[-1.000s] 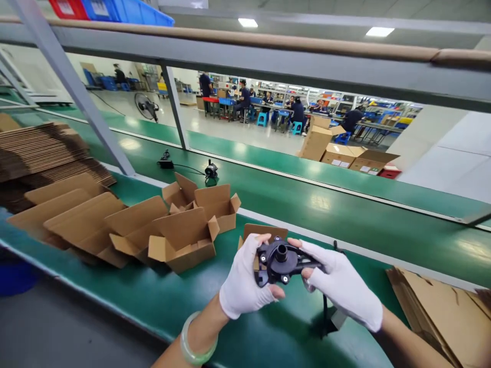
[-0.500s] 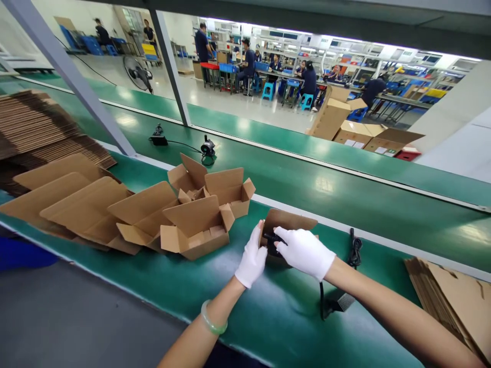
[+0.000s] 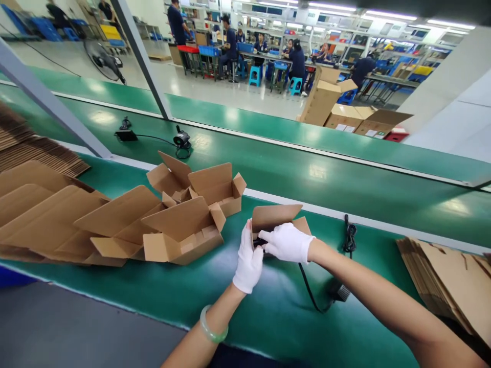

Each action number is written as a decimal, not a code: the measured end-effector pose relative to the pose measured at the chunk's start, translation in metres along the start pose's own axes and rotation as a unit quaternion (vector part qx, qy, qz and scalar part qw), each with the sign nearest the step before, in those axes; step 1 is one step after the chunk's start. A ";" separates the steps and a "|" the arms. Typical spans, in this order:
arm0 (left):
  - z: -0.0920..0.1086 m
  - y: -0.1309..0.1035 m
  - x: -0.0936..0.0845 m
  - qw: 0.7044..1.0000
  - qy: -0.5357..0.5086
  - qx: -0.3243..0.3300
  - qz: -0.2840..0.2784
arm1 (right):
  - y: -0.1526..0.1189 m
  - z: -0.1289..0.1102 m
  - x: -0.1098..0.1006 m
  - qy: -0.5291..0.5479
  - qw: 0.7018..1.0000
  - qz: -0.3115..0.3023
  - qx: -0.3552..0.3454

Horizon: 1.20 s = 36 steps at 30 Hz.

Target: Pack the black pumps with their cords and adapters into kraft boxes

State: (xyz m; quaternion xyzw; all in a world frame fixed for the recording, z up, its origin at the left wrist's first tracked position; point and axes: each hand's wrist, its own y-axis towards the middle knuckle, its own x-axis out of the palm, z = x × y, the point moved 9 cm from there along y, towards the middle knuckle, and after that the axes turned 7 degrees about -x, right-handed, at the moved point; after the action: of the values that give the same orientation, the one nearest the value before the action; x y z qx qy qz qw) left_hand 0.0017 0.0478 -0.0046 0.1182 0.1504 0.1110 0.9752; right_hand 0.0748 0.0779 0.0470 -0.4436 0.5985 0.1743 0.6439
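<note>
Both my hands wear white gloves. My left hand (image 3: pixel 248 261) and my right hand (image 3: pixel 287 243) press a black plastic part (image 3: pixel 259 242) into a small open cardboard box (image 3: pixel 274 216) on the green belt (image 3: pixel 268 317). The part is almost fully hidden by my hands and the box. Its black cord (image 3: pixel 309 291) trails from under my right hand to a plug (image 3: pixel 339 293) lying on the belt. A bundled black cord (image 3: pixel 349 236) lies just right of the box.
Several open small boxes (image 3: pixel 192 225) and flat cardboard blanks (image 3: pixel 42 214) lie to the left. A stack of flat blanks (image 3: pixel 448 281) sits at the right. On the far belt lies another black part (image 3: pixel 181 139) with its adapter (image 3: pixel 125 134). People work at tables far behind.
A second ago I held the black part up in both hands in front of me. Since then I lowered it into the small box, and the plug has slid on the belt.
</note>
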 end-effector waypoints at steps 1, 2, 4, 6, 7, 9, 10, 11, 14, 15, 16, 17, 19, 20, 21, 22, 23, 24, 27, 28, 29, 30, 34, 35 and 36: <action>-0.001 0.000 -0.002 1.000 0.007 -0.006 0.001 | -0.008 -0.003 -0.005 -0.008 1.000 0.013 -0.005; -0.001 -0.001 -0.004 1.000 0.016 -0.013 0.000 | -0.019 -0.007 -0.011 -0.018 0.999 0.037 -0.012; 0.002 -0.003 -0.011 0.999 0.041 -0.020 -0.008 | -0.050 -0.011 -0.026 -0.038 0.994 0.098 -0.027; 0.012 -0.009 -0.020 0.998 0.066 -0.009 -0.009 | -0.086 -0.003 -0.027 -0.051 0.991 0.121 -0.026; 0.020 -0.013 -0.027 0.997 0.074 0.002 0.000 | -0.103 0.008 -0.018 -0.055 0.993 0.102 -0.012; 0.038 -0.023 -0.039 0.996 0.074 0.034 0.032 | -0.132 0.039 0.012 -0.070 0.997 0.035 0.027; 0.049 -0.028 -0.043 0.995 0.072 0.054 0.046 | -0.144 0.055 0.028 -0.075 0.996 0.012 0.043; 0.060 -0.032 -0.045 0.993 0.067 0.078 0.054 | -0.154 0.067 0.045 -0.073 0.996 -0.006 0.043; 0.092 -0.044 -0.038 0.986 0.048 0.157 0.037 | -0.175 0.089 0.083 -0.043 0.998 -0.013 0.034; 0.103 -0.046 -0.033 0.982 0.043 0.182 0.022 | -0.180 0.092 0.090 -0.031 0.999 -0.008 0.036; 0.113 -0.048 -0.027 0.978 0.041 0.205 0.007 | -0.184 0.095 0.096 -0.021 0.999 -0.004 0.043; 0.122 -0.050 -0.021 0.973 0.042 0.226 -0.009 | -0.188 0.097 0.100 -0.012 0.998 0.000 0.056; 0.140 -0.053 -0.004 0.962 0.052 0.263 -0.055 | -0.195 0.098 0.105 0.011 0.996 0.009 0.082; 0.146 -0.055 0.008 0.955 0.061 0.277 -0.085 | -0.199 0.097 0.106 0.022 0.996 0.020 0.090; 0.151 -0.057 0.021 0.948 0.074 0.286 -0.120 | -0.203 0.095 0.105 0.031 0.994 0.036 0.095; 0.153 -0.060 0.036 0.940 0.094 0.288 -0.159 | -0.207 0.092 0.103 0.040 0.993 0.059 0.099; 0.152 -0.063 0.051 0.931 0.123 0.281 -0.196 | -0.213 0.089 0.099 0.052 0.989 0.087 0.103; 0.148 -0.065 0.066 0.922 0.158 0.267 -0.230 | -0.220 0.087 0.095 0.070 0.984 0.119 0.112; 0.128 -0.070 0.102 0.890 0.268 0.204 -0.308 | -0.247 0.086 0.083 0.173 0.941 0.231 0.178; 0.121 -0.070 0.109 0.881 0.294 0.180 -0.323 | -0.255 0.086 0.081 0.216 0.916 0.265 0.210; 0.116 -0.070 0.112 0.880 0.304 0.156 -0.328 | -0.262 0.087 0.080 0.257 0.887 0.297 0.244; 0.114 -0.068 0.113 0.888 0.293 0.131 -0.328 | -0.267 0.087 0.079 0.294 0.855 0.325 0.277; 0.118 -0.060 0.101 0.953 0.093 0.014 -0.286 | -0.258 0.072 0.075 0.389 0.731 0.434 0.355; 0.119 -0.061 0.098 0.961 0.047 -0.006 -0.272 | -0.252 0.067 0.073 0.398 0.702 0.461 0.369; 0.120 -0.063 0.095 0.966 0.015 -0.018 -0.259 | -0.244 0.061 0.073 0.406 0.676 0.483 0.381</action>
State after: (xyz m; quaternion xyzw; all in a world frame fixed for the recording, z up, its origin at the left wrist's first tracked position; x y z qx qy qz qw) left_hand 0.1400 -0.0113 0.0643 0.0564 0.1881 -0.1406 0.9704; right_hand 0.3131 -0.0301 0.0616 0.1637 0.9466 0.0204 0.2769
